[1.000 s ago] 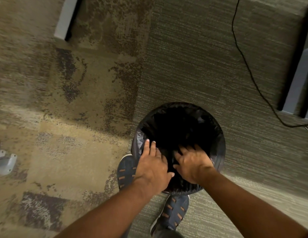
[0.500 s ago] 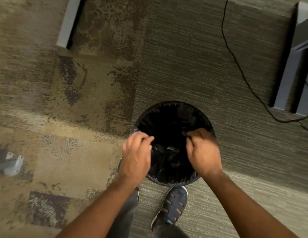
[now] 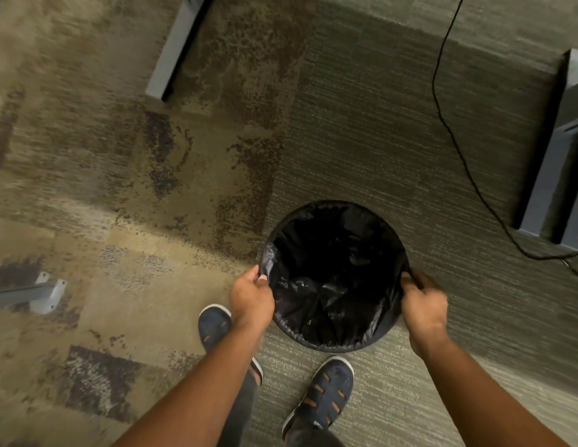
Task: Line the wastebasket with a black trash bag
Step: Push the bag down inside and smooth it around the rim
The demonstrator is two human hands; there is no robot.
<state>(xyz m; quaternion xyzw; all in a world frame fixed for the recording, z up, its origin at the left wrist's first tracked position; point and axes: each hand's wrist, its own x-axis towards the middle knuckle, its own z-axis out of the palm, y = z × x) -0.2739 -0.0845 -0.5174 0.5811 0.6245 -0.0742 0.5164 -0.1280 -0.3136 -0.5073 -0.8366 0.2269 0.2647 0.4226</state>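
A round wastebasket (image 3: pixel 316 341) stands on the carpet in front of my feet. A shiny black trash bag (image 3: pixel 333 285) fills its inside and folds over the rim all the way around. My left hand (image 3: pixel 251 298) pinches the bag's edge at the left side of the rim. On the opposite side, my right hand (image 3: pixel 423 304) grips the bag's edge over the right rim. The basket's own wall is almost wholly hidden under the plastic.
My two dark sandals (image 3: pixel 326 391) stand just behind the basket. A black cable (image 3: pixel 455 146) snakes across the carpet to the right. Grey furniture legs stand at the right (image 3: pixel 552 162), top left (image 3: pixel 173 50) and far left (image 3: pixel 39 293).
Both hands came out of the basket's middle and spread apart to opposite sides of the rim, drawing the bag's edge outward over it. The view shifted a little.
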